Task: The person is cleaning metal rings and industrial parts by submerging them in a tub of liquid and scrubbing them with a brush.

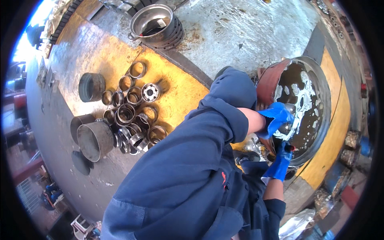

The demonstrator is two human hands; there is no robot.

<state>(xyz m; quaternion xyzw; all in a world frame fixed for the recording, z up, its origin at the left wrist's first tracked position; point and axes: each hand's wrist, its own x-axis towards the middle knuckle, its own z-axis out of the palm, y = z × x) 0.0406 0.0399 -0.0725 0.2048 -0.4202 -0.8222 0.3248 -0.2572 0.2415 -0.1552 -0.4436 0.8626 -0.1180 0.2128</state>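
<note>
The person's dark blue coverall fills the lower middle of the frame, one sleeve running up toward the right of centre; both hands wear blue gloves; right of centre, the left hand is closed around a shiny, rounded metal piece, held over the mouth of an open metal tub; just below it, the right hand is curled around a small red-ended object, mostly hidden by the glove, near the tub's lower-left edge; the tub stands at the right of the frame, reddish on its left side and grey at the rim, with dark liquid and patches of white foam inside; left of centre, well apart from the hands, many metal rings lie clustered, some overlapping, around a flanged part with holes in its face; beside them, farther left, are wider cylindrical sleeves and a dark disc; at the upper middle, a two-handled steel pot sits on a ribbed round metal stand
</note>
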